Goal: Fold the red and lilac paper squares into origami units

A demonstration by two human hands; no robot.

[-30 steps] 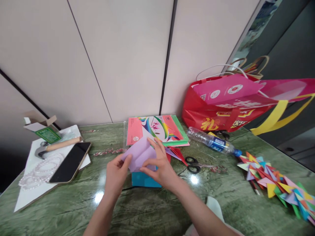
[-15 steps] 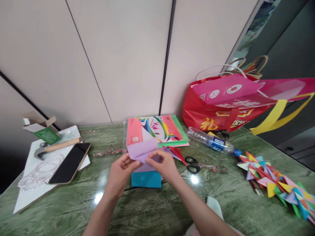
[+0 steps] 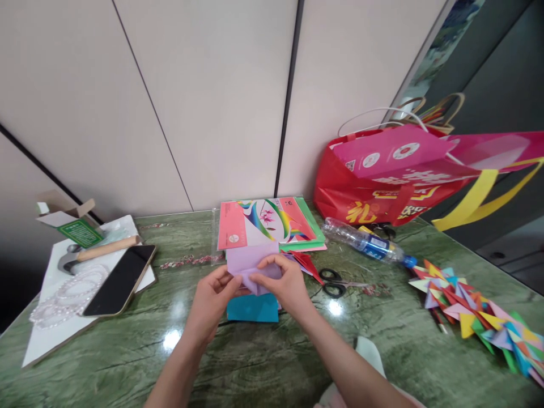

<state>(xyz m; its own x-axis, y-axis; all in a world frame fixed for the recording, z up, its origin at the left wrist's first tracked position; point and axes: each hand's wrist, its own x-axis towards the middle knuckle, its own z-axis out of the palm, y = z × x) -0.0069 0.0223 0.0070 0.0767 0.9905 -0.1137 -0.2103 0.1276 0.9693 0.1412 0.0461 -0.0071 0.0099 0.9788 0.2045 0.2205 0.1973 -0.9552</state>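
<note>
A creased lilac sheet of paper (image 3: 250, 258) is held up between my two hands. My left hand (image 3: 216, 293) pinches its lower left edge between thumb and fingers. On the other side my right hand (image 3: 284, 280) is closed on the paper's lower right part, thumb in front. Blue paper (image 3: 252, 308) lies on the table just below the sheet. Behind it rests a pack of coloured paper (image 3: 267, 221) with a printed cover. Red folded paper (image 3: 306, 263) lies right of my right hand, close to black-handled scissors (image 3: 333, 282).
A plastic bottle (image 3: 365, 243) lies before a red gift bag (image 3: 391, 192). At the right is a chain of multicoloured folded paper (image 3: 480, 317). On the left, a phone (image 3: 121, 280), a hammer (image 3: 100, 250), beaded strands (image 3: 70, 297) and a small green-white box (image 3: 79, 226) occupy a white board.
The lilac sheet has shifted slightly right and its lower part is now bent at the fingers. Both hands have moved a little with it, still gripping.
</note>
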